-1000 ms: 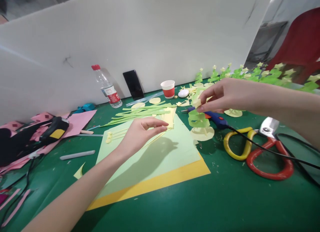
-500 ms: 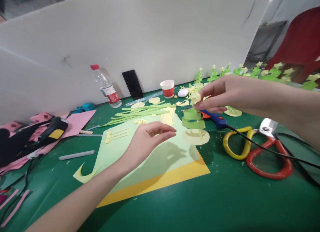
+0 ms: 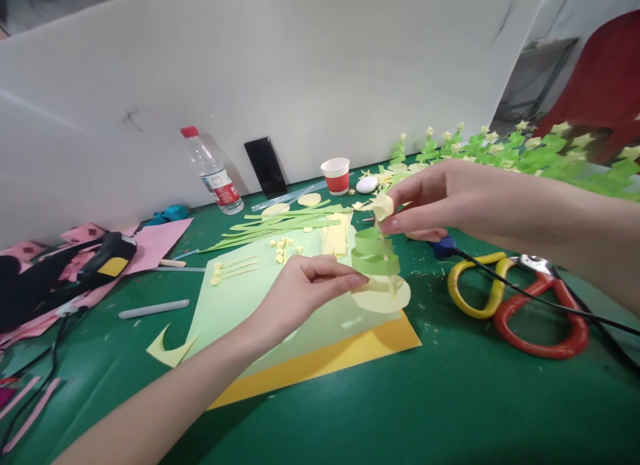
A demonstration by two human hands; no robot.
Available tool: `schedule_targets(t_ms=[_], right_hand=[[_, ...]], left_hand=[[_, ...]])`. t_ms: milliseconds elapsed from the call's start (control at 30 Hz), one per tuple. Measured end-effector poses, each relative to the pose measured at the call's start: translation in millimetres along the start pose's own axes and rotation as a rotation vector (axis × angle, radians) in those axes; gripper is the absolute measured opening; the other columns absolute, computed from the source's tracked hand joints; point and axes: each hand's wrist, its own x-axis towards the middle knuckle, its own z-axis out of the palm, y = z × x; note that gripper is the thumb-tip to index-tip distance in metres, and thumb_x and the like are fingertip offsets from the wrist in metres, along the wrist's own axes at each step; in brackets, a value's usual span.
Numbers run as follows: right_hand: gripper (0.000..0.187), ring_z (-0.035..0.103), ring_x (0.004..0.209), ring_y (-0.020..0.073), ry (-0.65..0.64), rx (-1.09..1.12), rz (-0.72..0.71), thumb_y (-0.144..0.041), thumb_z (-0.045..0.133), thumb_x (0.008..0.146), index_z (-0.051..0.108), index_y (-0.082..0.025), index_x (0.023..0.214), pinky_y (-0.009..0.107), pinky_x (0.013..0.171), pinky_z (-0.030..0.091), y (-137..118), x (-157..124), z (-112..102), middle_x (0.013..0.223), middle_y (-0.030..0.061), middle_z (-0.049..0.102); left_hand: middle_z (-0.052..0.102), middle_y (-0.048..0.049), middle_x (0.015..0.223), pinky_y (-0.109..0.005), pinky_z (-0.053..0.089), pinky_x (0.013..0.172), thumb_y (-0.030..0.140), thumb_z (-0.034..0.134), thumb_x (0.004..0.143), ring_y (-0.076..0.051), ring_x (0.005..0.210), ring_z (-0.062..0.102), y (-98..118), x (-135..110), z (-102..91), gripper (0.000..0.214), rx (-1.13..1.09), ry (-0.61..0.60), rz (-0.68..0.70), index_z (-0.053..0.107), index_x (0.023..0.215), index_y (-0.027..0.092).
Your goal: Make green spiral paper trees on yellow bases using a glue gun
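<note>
Nearest, a yellow paper sheet (image 3: 320, 370) shows beneath a pale green paper sheet (image 3: 235, 308), over whose right side the work stands roughly upright: a pale yellow paper disc (image 3: 375, 305), a thin pale stem (image 3: 393, 286) and a curled green paper strip (image 3: 383, 265). The right hand (image 3: 450, 198) has thumb and forefinger clamped on the pale yellow folded-paper star (image 3: 383, 207) on top; the left hand (image 3: 313, 288) has its fingertips nearly together beside the strip and disc, though whether they grip paper cannot be told. Too hard a pinch might crush the star, and a sideways tug at the strip could bend the stem or loosen the disc. Just beyond, a blue glue gun (image 3: 443, 247), partly hidden by the right hand, could snag the wrist through its black cord (image 3: 520, 293).
</note>
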Motion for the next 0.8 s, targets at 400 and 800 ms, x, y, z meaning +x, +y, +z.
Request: schedule_targets(t_ms=[400,800], right_hand=[[0.028,0.028,0.045,0.0052,0.038,-0.078,-0.008,-0.021,0.054,0.073,0.043,-0.017,0.047,0.028,0.050,0.020,3.1,2.0,-13.5,0.045,-0.0056,0.034],[0.024,0.036,0.046,0.0027,0.103,-0.238,0.011,-0.036,0.058,0.070,0.059,-0.016,0.056,0.028,0.051,0.024,6.9,3.0,-35.0,0.045,-0.0070,0.040]], left_hand=[[0.061,-0.0017,0.090,-0.027,0.042,0.071,0.033,0.061,0.073,-0.012,0.074,0.052,-4.9,4.4,-8.5,0.020,-0.466,0.048,0.296,0.063,0.058,0.020],[0.052,0.0033,0.070,-0.022,0.033,0.058,0.030,0.047,0.082,-0.010,0.058,0.038,-5.2,4.1,-11.7,0.020,-0.036,0.000,0.113,0.055,0.065,0.020]])
